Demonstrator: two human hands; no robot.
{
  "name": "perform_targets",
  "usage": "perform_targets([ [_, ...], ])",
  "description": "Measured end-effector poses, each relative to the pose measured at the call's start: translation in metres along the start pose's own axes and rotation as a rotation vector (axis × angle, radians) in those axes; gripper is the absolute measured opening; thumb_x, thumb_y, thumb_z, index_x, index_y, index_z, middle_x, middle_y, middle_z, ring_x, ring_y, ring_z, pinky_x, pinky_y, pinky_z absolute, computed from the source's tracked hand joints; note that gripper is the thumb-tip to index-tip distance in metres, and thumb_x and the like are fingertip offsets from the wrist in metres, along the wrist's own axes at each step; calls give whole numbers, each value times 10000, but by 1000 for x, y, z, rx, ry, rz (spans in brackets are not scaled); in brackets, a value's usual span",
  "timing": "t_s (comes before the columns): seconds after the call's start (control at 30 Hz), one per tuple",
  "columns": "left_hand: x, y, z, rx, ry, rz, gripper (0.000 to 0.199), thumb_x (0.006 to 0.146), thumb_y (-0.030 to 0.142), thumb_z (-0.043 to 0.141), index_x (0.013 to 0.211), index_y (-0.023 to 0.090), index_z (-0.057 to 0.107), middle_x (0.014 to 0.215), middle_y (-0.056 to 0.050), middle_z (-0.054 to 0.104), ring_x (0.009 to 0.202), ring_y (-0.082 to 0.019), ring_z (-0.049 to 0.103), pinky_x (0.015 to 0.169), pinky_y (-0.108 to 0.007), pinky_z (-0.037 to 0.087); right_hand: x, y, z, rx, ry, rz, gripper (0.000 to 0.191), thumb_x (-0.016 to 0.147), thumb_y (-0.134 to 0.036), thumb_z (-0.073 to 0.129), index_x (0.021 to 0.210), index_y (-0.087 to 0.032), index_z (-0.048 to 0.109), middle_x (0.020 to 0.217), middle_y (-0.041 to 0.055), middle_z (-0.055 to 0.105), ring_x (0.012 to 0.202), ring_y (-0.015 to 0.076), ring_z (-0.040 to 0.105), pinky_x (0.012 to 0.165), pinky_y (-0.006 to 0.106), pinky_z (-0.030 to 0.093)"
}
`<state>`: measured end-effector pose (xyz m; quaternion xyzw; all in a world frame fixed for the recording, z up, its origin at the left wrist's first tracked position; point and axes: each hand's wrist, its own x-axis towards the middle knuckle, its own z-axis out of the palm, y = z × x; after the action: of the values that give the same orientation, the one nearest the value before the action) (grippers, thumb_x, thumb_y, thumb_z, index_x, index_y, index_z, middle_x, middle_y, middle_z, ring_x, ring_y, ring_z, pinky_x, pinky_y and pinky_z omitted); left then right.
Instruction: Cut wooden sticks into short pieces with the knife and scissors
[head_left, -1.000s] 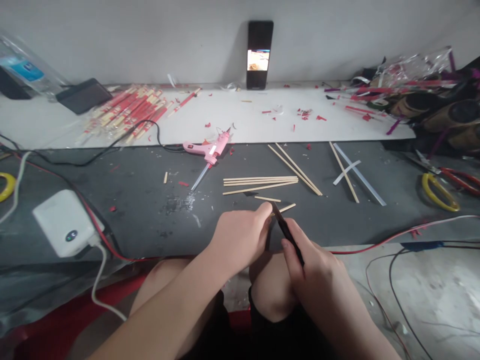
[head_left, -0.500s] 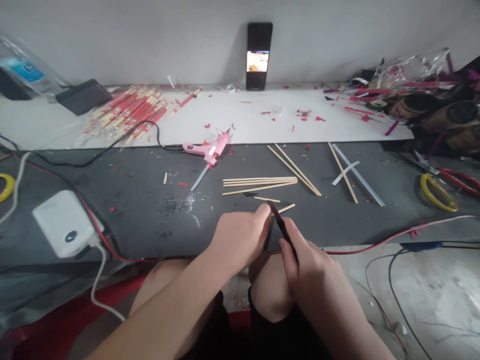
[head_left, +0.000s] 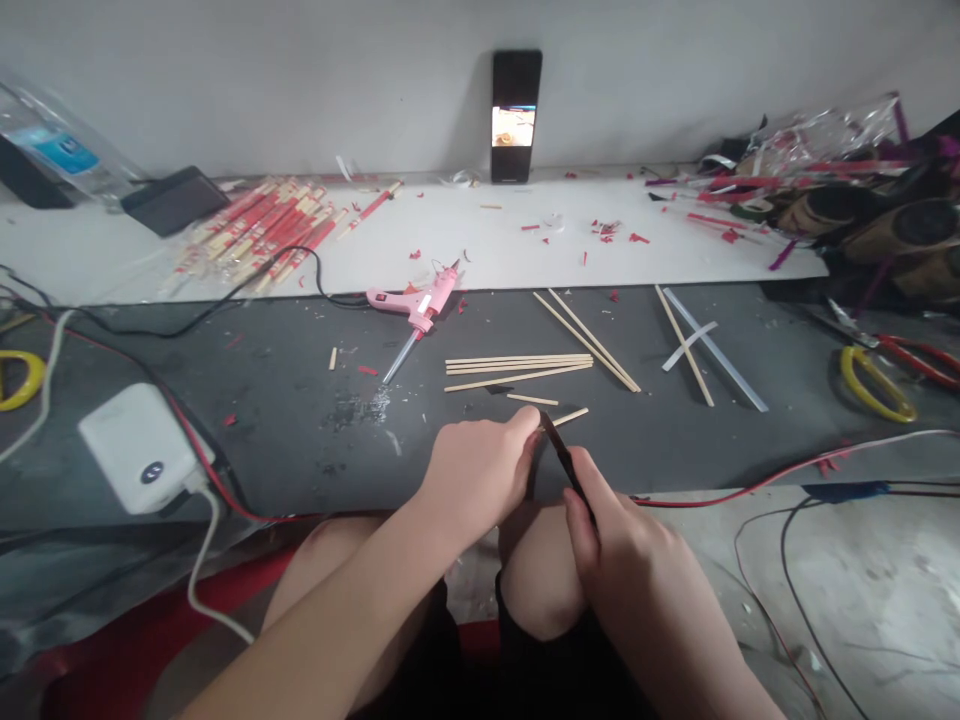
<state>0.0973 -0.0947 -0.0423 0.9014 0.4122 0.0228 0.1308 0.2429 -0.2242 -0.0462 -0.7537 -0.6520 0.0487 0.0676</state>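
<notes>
My right hand [head_left: 626, 535] is closed round the handle of a dark, thin-bladed knife [head_left: 559, 445], its tip at my left thumb. My left hand [head_left: 484, 460] is closed at the table's front edge, its fingers curled underneath and hidden. A short wooden stick [head_left: 571, 417] sticks out to the right from beside the left thumb, and the left fingers seem to grip its near end. Just beyond lie a short stick piece [head_left: 532, 399] and several longer wooden sticks [head_left: 517, 368] side by side.
A pink glue gun [head_left: 420, 305] lies behind my left hand. Crossed sticks [head_left: 686, 345] and yellow-handled scissors [head_left: 874, 385] are on the right. A white power bank [head_left: 139, 450] with cables sits at left. A phone [head_left: 515, 115] leans on the wall; wrapped chopsticks [head_left: 259, 225] lie back left.
The knife and my right hand have shifted very slightly at the left thumb. Both hands keep their grips, and the view has moved a little.
</notes>
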Motion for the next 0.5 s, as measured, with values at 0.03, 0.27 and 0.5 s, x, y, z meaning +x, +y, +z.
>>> perform_targets([
  [0.03,0,-1,0,-6,-12,27,168,1038,302,404,975,257,553,591,31,640,502,-208,631,473,-309,144,-2,1,-1,-5,-9,-14,454,1030,-217,470,1483,-183,457,927,46,784,515,190,682,456,308,423],
  [0.27,-2,-4,5,-1,-32,101,108,981,225,451,987,227,558,649,22,660,578,-195,651,492,-314,136,1,1,-2,-41,-42,-27,453,1026,-203,456,1476,-155,466,904,75,782,542,200,694,477,302,435],
  [0.5,-2,-3,7,7,-9,102,146,967,202,456,1007,231,593,673,16,681,597,-194,659,493,-317,133,11,6,-2,-16,-16,-10,438,1031,-252,445,1451,-177,544,802,57,774,585,231,717,498,314,439],
])
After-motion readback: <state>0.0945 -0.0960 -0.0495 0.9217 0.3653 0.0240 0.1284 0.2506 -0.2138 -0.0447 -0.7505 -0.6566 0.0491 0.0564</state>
